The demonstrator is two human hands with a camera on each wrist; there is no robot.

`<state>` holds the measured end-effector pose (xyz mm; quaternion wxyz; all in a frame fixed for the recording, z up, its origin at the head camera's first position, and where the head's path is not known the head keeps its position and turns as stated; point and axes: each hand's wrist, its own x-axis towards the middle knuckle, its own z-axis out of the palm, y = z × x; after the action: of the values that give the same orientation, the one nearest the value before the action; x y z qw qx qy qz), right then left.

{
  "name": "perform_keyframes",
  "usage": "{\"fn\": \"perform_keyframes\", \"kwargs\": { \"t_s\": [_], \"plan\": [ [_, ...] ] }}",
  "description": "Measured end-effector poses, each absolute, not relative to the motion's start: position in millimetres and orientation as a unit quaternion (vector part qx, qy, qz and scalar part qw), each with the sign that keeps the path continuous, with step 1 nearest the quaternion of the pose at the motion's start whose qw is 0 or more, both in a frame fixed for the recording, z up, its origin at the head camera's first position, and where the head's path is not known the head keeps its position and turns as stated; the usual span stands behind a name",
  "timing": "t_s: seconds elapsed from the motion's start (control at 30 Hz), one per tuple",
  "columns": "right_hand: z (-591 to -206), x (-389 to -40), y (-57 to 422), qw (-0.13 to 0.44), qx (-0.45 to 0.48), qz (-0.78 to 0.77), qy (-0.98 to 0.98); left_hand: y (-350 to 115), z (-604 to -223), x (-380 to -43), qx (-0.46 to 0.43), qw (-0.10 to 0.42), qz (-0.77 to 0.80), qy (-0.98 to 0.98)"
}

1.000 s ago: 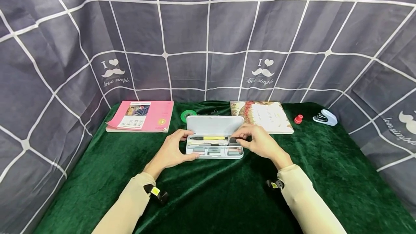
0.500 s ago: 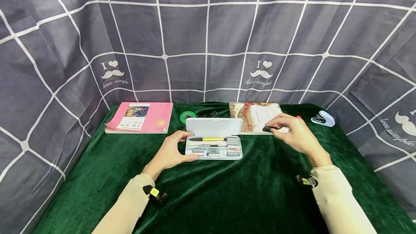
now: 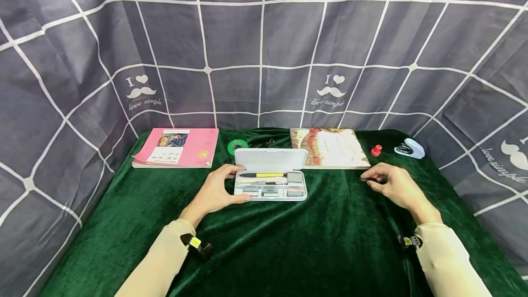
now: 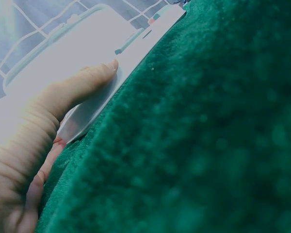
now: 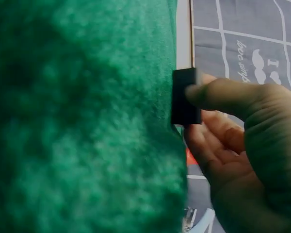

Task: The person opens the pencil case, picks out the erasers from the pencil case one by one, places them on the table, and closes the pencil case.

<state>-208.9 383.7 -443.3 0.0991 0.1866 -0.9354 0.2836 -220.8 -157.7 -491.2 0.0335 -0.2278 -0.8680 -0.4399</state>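
A white pencil case lies on the dark green cloth with its lid raised. Inside are a yellow-and-black pen, other slim items and several small blocks in compartments. My left hand grips the case's left end, thumb on the front rim and fingers round the back corner. Further right, my right hand pinches a small black rectangular block between thumb and fingers, low over the cloth. Most of the block is hidden by the fingers in the head view; the right wrist view shows its dark face.
Behind the case lies a green tape roll. A pink book rests at back left, a pale patterned book at back right. Beyond the right hand are a small red object and a white-and-black stapler-like item.
My right hand has carried the black block out of the pencil case, across the front of the pale book, to the right and down near the cloth. The left hand keeps its grip.
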Motion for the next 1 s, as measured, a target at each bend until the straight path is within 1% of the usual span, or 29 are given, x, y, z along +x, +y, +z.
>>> {"fn": "perform_keyframes", "kwargs": {
  "t_s": [0.13,0.2,0.57,0.67,0.8,0.93,1.0],
  "plan": [
    [-443.5,-207.1,385.5,0.051,0.168,0.291,-0.940,-157.5,-491.3,-220.9,-0.228,0.035,-0.441,-0.868],
    [-443.3,-206.8,385.6,0.036,0.164,0.293,-0.941,-157.7,-491.9,-221.1,-0.228,0.034,-0.440,-0.868],
    [-440.5,-206.9,385.0,0.022,0.158,0.288,-0.944,-157.8,-489.7,-220.1,-0.222,0.026,-0.439,-0.870],
    [-438.1,-206.8,383.5,0.025,0.163,0.282,-0.945,-157.7,-489.0,-220.0,-0.223,0.025,-0.439,-0.870],
    [-430.1,-207.7,373.9,0.054,0.177,0.284,-0.941,-157.7,-488.7,-219.8,-0.224,0.025,-0.439,-0.870],
    [-417.6,-214.2,350.8,0.095,0.197,0.301,-0.928,-157.7,-489.6,-219.8,-0.227,0.034,-0.438,-0.869],
    [-410.9,-218.0,335.7,0.105,0.207,0.314,-0.920,-157.2,-489.9,-219.8,-0.229,0.036,-0.438,-0.869]
  ]
}}
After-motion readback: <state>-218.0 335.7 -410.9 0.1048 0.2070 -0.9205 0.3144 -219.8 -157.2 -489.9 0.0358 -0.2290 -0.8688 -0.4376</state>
